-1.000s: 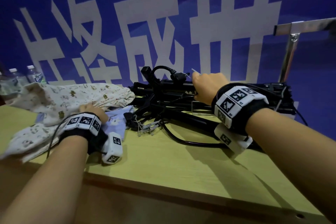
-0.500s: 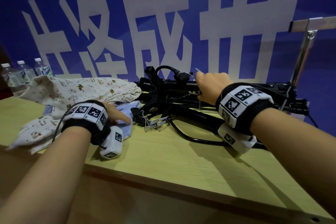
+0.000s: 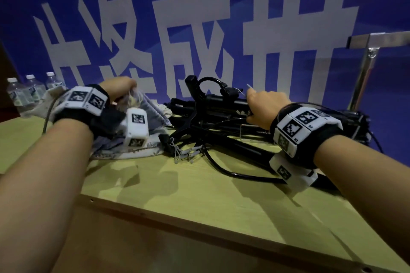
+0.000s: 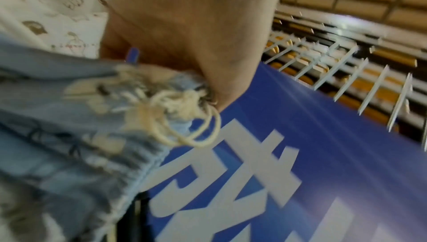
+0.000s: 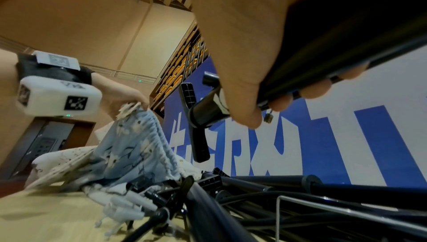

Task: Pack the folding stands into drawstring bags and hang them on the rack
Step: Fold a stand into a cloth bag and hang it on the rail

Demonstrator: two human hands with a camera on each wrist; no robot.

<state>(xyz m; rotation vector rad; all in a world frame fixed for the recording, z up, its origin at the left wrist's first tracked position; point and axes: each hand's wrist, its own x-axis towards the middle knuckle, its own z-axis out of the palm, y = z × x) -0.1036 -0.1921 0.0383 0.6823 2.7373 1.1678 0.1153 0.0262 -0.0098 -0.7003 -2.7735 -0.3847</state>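
Observation:
A pile of black folding stands (image 3: pixel 221 122) lies across the middle of the wooden table (image 3: pixel 199 195). My right hand (image 3: pixel 264 106) grips the top stand (image 5: pixel 323 59) of the pile, fingers curled round its black tube. My left hand (image 3: pixel 119 88) pinches the gathered mouth of a light-blue flowered drawstring bag (image 3: pixel 150 115) and holds it up off the table; its cream cord (image 4: pixel 184 118) loops out below the fingers. The bag (image 5: pixel 129 147) hangs from the hand, its lower end still among the stands. A cream printed bag (image 3: pixel 48 99) lies behind at the left.
A metal rack (image 3: pixel 366 66) with a horizontal bar stands at the back right. Water bottles (image 3: pixel 28 91) stand at the far left behind the bags. A blue banner wall (image 3: pixel 199 17) closes off the back. A loose black cable (image 3: pixel 233 170) curls on the table.
My left hand has lifted from the table, raising the blue bag by its mouth. The right hand has stayed on the top stand.

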